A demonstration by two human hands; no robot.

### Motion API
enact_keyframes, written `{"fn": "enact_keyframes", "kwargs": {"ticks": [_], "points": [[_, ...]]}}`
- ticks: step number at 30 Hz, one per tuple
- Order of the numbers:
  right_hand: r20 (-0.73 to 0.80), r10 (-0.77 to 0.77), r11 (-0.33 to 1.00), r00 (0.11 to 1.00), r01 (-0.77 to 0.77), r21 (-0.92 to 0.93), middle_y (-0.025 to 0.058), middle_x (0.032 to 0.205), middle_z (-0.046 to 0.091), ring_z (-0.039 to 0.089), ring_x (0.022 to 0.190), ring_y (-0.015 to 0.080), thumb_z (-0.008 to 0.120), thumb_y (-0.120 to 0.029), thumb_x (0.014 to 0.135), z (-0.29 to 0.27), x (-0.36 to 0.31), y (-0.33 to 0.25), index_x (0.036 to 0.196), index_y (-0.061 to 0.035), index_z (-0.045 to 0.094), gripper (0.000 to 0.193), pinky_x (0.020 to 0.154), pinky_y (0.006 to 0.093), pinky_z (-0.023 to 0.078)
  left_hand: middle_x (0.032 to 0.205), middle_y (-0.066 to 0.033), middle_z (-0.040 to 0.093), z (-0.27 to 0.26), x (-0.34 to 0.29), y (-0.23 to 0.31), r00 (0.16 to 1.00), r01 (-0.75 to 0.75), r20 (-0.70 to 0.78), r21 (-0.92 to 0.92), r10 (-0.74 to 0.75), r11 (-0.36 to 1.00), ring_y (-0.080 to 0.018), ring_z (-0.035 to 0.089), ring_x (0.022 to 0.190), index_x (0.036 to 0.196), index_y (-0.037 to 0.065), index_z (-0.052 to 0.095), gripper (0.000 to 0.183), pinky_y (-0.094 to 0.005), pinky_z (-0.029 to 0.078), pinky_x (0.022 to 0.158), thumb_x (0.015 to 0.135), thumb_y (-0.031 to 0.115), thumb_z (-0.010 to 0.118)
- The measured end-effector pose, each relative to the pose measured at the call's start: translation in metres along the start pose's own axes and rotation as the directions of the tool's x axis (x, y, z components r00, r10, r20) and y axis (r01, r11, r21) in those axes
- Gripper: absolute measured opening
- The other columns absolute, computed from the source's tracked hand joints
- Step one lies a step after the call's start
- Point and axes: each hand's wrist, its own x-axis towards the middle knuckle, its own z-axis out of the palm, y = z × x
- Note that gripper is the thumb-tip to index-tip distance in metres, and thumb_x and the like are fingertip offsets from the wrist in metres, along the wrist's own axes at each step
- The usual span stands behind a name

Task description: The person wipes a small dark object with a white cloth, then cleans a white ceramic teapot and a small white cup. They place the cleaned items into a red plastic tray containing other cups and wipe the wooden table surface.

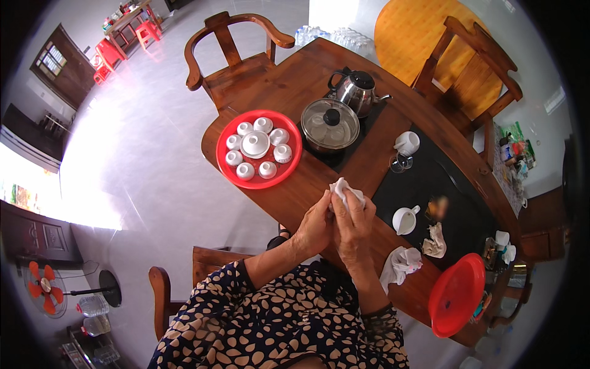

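Both hands meet above the near edge of the wooden tea table (258, 195). My right hand (352, 229) is closed around a crumpled white cloth (346, 188). My left hand (316, 225) presses against it from the other side, fingers closed. Whether anything is inside the cloth cannot be seen. Beyond my left hand, a red round tray (225, 161) bears several small upturned white cups (267, 170) around a lidded white bowl (255, 144). To the right of my hands are a white pitcher (405, 220) and a second bunched white cloth (402, 265).
A glass-lidded pot (330, 126) and a steel kettle (356, 92) stand farther back. On the black inlay are a white mug (408, 142) and a crumpled beige cloth (435, 241). A red basin (458, 295) sits at the right. Wooden chairs (233, 61) surround the table.
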Motion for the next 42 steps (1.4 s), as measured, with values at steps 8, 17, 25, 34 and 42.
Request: {"fn": "enact_keyframes", "kwargs": {"ticks": [8,17,25,34,42], "points": [[-0.027,-0.064,0.997,0.998,0.064,0.029,0.0048,0.113,0.057,0.050,0.098,0.0306,0.069,-0.001,0.072,0.007,-0.023,0.002,0.099,-0.0049,0.071,0.028,0.079,0.0361,0.049,0.121,-0.0136,0.056,-0.016,0.003,-0.002,0.997,0.026,0.072,-0.064,-0.022,0.998,-0.0254,0.054,0.111,0.126,0.000,0.048,0.051,-0.0377,0.041,0.100,0.100,0.042,0.036],[0.146,0.290,0.929,0.946,-0.315,0.193,0.0162,0.109,0.059,0.057,0.099,0.0304,0.059,-0.003,0.081,-0.018,-0.045,0.028,0.104,-0.0016,0.064,0.023,0.085,0.0379,0.046,0.119,-0.0111,0.058,-0.031,0.007,0.012,0.965,-0.258,0.054,0.059,0.255,0.964,-0.0228,0.054,0.113,0.122,-0.002,0.051,0.036,-0.0397,0.041,0.101,0.097,0.024,0.050],[0.162,0.574,0.587,0.803,-0.541,0.602,0.0129,0.116,0.057,0.056,0.108,0.0227,0.055,-0.003,0.089,-0.006,-0.018,0.017,0.120,0.0007,0.057,0.031,0.092,0.0311,0.044,0.130,-0.0101,0.052,-0.019,0.008,0.000,0.966,-0.189,0.190,0.066,0.174,0.980,-0.0224,0.049,0.120,0.128,0.003,0.047,0.040,-0.0403,0.036,0.105,0.096,0.026,0.052],[0.316,0.553,0.485,0.771,-0.607,0.630,0.0077,0.106,0.060,0.059,0.093,0.0140,0.054,-0.001,0.088,0.006,-0.042,-0.011,0.114,0.0027,0.057,0.027,0.079,0.0248,0.048,0.115,-0.0093,0.059,-0.028,0.012,0.006,0.980,-0.195,0.074,0.188,0.184,0.963,-0.0195,0.058,0.104,0.124,0.003,0.050,0.032,-0.0346,0.048,0.092,0.098,0.021,0.049],[0.013,0.338,0.847,0.941,-0.310,0.432,0.0146,0.113,0.059,0.057,0.104,0.0308,0.064,0.000,0.078,-0.025,-0.016,0.003,0.111,-0.0046,0.063,0.034,0.086,0.0377,0.048,0.109,-0.0041,0.059,-0.022,0.003,-0.003,0.974,-0.225,0.087,0.256,0.210,0.940,-0.0113,0.057,0.098,0.122,0.003,0.052,0.029,-0.0285,0.049,0.086,0.100,0.019,0.045]]}}
